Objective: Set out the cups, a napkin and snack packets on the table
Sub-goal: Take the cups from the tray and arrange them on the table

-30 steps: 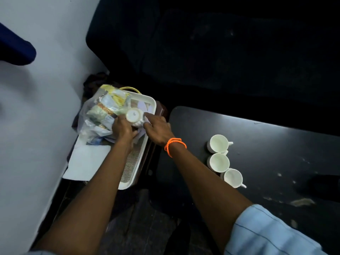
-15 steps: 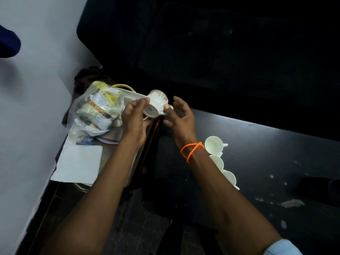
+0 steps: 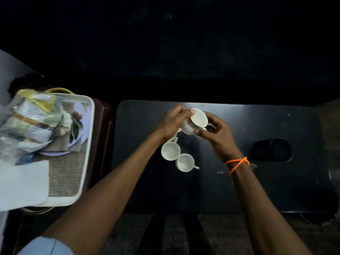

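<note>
A small white china cup (image 3: 197, 119) is held tilted above the black table (image 3: 257, 190), gripped by both the left hand (image 3: 173, 122) and the right hand (image 3: 214, 132), probably to turn it upright beside 2 white cups (image 3: 177, 156) already standing close together. The snack packets in a clear bag (image 3: 35, 118) and a white napkin (image 3: 22, 184) wait on the white plastic tray (image 3: 91, 115), well apart.

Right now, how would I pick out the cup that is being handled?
Start at the dark rectangular table, where small white handled cups stand in a row near the middle. Just beyond them, the left hand and right hand hold one more white cup. It alone is lifted and tilted, mouth facing the camera.
</note>
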The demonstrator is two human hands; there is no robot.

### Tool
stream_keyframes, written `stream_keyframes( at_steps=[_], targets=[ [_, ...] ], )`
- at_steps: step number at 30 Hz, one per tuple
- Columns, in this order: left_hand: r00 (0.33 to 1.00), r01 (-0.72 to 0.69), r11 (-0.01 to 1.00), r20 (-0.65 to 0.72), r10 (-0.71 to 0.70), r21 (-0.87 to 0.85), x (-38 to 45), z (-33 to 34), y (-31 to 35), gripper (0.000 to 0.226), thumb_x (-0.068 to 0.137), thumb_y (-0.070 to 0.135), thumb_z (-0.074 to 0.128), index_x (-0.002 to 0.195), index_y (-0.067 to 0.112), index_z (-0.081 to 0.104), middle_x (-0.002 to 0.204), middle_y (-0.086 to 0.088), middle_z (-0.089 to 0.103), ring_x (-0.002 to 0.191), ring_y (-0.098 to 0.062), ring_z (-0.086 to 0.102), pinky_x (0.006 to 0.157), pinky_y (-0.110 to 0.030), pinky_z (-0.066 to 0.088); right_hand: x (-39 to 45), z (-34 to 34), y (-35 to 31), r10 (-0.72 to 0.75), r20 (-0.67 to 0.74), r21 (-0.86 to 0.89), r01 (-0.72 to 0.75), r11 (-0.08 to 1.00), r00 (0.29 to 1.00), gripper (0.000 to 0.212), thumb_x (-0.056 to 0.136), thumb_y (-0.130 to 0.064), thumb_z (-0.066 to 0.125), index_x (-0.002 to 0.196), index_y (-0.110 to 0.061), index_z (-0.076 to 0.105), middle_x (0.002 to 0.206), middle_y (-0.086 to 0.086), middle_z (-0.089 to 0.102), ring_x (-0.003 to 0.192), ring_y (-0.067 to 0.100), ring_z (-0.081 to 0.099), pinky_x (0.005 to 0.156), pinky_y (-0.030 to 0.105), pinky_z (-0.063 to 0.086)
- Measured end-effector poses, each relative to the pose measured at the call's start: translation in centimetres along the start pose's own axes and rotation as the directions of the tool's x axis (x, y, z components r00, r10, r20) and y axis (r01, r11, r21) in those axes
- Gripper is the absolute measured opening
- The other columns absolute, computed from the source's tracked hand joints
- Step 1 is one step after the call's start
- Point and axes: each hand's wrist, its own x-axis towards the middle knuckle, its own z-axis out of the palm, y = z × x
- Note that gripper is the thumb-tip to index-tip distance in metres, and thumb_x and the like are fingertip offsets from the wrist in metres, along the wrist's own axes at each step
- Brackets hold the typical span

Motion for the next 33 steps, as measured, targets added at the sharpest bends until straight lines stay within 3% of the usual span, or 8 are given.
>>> stream_keyframes(
  at_steps=[3,7,15,19,24,27,30,33],
  targets=[
    [0.996,-0.074,0.926,0.08,0.048,0.369,0.7,2.2,-1.3,0.052,0.089,0.08,0.046,0.077,0.033,0.067,0.077,0.014,0.072,0.075,0.003,0.064,0.079,-0.032,0.047,-1.7,-1.4,2.6,-0.005,-0.144,-0.137,-0.015,0.991,0.989,0.06,0.072,-0.008,0.088,0.128,-0.013,0.067,0.121,0.007,0.075,0.113,0.026,0.071,0.098,0.04,0.059],
    [0.98,-0.178,0.608,0.193,0.041,0.774,1.6,3.2,-3.2,0.078,0.1,0.075,0.017,0.092,0.028,0.079,0.117,-0.007,0.077,0.137,-0.021,0.055,0.115,-0.046,0.026,-2.7,-0.6,6.7,-0.028,-0.234,-0.293,-0.043,0.955,0.972,0.058,0.068,-0.004,0.09,0.121,-0.011,0.068,0.121,0.01,0.069,0.109,0.03,0.07,0.094,0.036,0.059],
    [0.987,-0.161,0.42,0.154,0.052,0.893,1.8,2.4,-5.6,0.071,0.107,0.065,0.02,0.075,0.023,0.069,0.116,-0.005,0.075,0.154,-0.028,0.036,0.119,-0.051,0.019,-1.6,1.5,9.8,-0.006,-0.218,-0.313,-0.064,0.948,0.976,0.058,0.064,0.0,0.088,0.117,-0.013,0.07,0.117,0.006,0.066,0.103,0.027,0.07,0.088,0.048,0.06],
    [0.983,-0.168,0.367,0.128,0.131,0.915,0.7,2.5,-5.7,0.07,0.108,0.061,0.025,0.119,0.017,0.077,0.152,-0.009,0.059,0.16,-0.026,0.025,0.123,-0.049,0.013,-1.3,2.1,9.8,0.019,-0.205,-0.318,-0.085,0.944,0.979,0.058,0.066,-0.007,0.092,0.118,-0.011,0.068,0.119,0.008,0.067,0.107,0.027,0.069,0.091,0.045,0.06],
    [0.782,-0.028,0.809,-0.491,0.383,0.587,-4.5,3.6,-7.0,0.038,0.105,0.042,0.053,0.115,0.013,0.075,0.13,-0.006,0.071,0.133,-0.029,0.055,0.114,-0.05,0.036,-2.4,2.2,9.6,0.101,-0.285,-0.254,-0.177,0.951,0.953,0.054,0.073,0.0,0.077,0.124,-0.016,0.064,0.121,-0.001,0.06,0.104,0.014,0.067,0.087,0.013,0.055],
    [0.578,0.102,0.985,-0.814,0.057,0.141,-8.6,5.4,-9.3,0.036,0.105,0.033,0.056,0.106,0.001,0.071,0.109,-0.018,0.073,0.108,-0.039,0.063,0.099,-0.05,0.048,-5.0,2.7,9.4,0.049,-0.509,-0.324,-0.244,0.914,0.86,0.033,0.08,-0.003,0.067,0.112,-0.011,0.066,0.108,0.002,0.058,0.086,0.014,0.06,0.083,0.019,0.053],
    [0.576,0.275,0.87,-0.654,-0.49,-0.41,-11.3,7.2,-11.4,0.041,0.11,0.04,0.046,0.108,0.003,0.063,0.113,-0.024,0.07,0.102,-0.04,0.068,0.096,-0.052,0.054,-7.7,3.7,9.6,0.028,-0.509,-0.375,-0.25,0.893,0.86,0.019,0.086,-0.003,0.064,0.104,-0.008,0.068,0.098,0.001,0.059,0.084,0.016,0.056,0.081,0.031,0.049],
    [0.677,0.319,0.771,-0.437,-0.592,-0.552,-12.4,8.4,-12.7,0.048,0.112,0.044,0.037,0.126,0.005,0.062,0.124,-0.024,0.068,0.105,-0.032,0.069,0.094,-0.046,0.056,-9.8,4.9,10.0,0.054,-0.453,-0.356,-0.236,0.904,0.89,0.02,0.09,-0.004,0.06,0.107,-0.011,0.068,0.101,0.001,0.065,0.091,0.018,0.062,0.084,0.033,0.051]
  ],
)
